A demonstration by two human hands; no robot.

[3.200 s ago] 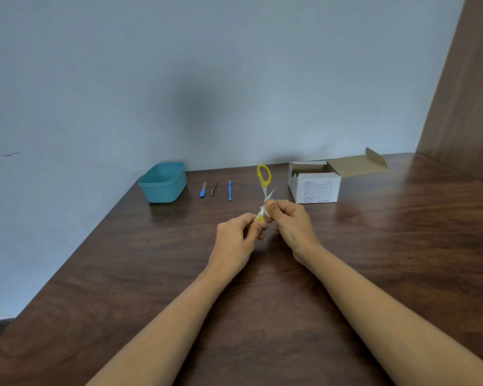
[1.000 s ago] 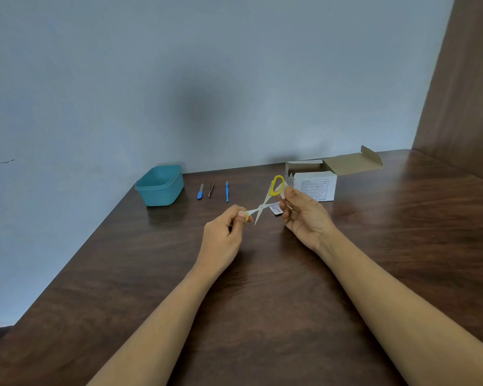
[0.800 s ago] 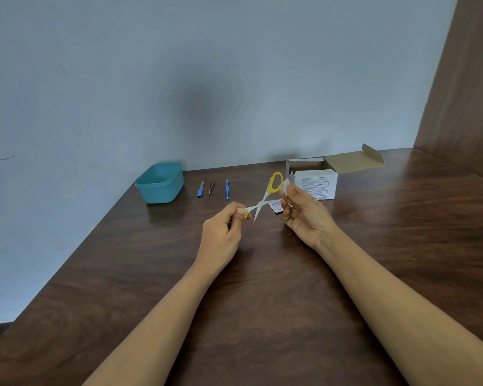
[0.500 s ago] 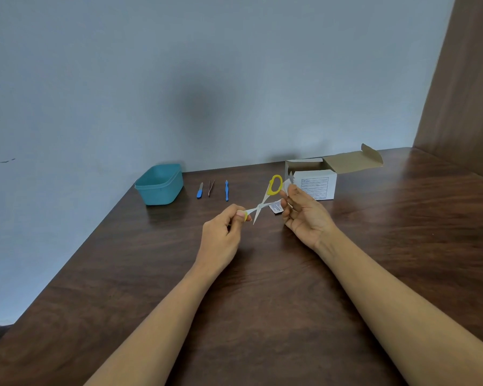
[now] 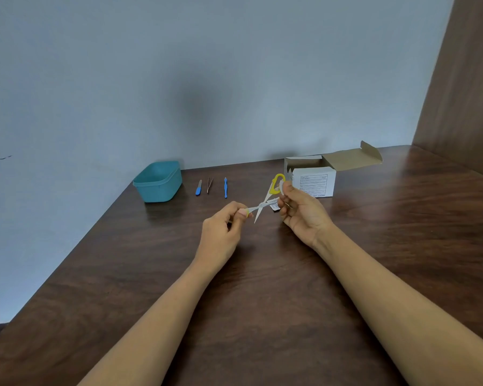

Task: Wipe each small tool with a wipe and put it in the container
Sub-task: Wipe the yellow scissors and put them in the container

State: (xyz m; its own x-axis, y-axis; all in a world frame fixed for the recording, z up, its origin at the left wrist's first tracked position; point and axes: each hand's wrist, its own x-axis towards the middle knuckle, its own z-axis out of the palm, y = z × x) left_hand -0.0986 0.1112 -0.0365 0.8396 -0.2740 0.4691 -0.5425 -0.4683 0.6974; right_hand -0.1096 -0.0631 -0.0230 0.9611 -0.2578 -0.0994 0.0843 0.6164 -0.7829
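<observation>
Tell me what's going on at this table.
A person is wiping yellow-handled scissors, held open above the table. The left hand pinches one handle; the right hand holds a white wipe at the other. Three more small tools lie in a row beside the teal container. An open cardboard box stands to the right.

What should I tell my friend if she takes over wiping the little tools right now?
The left grip pinches one yellow handle of the open scissors. The right grip holds the wipe on a blade. The teal container stands far left; the short blue tool, tweezers and long blue tool lie in a row beside it. Done: no tool put away that I can see. Left: finish the scissors, drop them in, then wipe and store the other three.
</observation>
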